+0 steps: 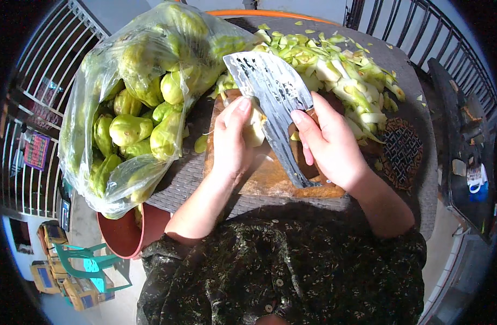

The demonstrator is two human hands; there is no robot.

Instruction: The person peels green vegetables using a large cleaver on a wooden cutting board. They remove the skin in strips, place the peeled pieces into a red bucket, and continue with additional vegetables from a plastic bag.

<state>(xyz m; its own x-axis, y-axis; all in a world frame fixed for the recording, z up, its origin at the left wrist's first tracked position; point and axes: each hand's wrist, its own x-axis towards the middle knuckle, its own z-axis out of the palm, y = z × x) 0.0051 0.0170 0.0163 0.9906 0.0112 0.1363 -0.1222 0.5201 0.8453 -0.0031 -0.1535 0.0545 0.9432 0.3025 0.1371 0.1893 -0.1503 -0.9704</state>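
Note:
My left hand (231, 140) grips a pale, peeled piece of chayote (255, 129), partly hidden by the fingers and the blade. In my right hand (331, 138) is a large knife (268, 81) with a broad, stained grey blade, its thumb resting against the metal. The blade lies across the chayote piece; whether its edge cuts in, I cannot tell. Both hands are above a wooden cutting board (264, 174). To the left, a clear plastic bag (122, 183) gapes open, full of green chayotes (130, 129). Behind the knife spreads a heap of green-and-white peelings (337, 73).
The board stands on a dark woven-pattern table (183, 174). A dark patterned mat (402, 150) lies at the right. Below the table's left side is a reddish bucket (120, 233). A teal plastic chair (86, 260) and stacked boxes (77, 290) stand farther left. Railings (431, 28) border the right.

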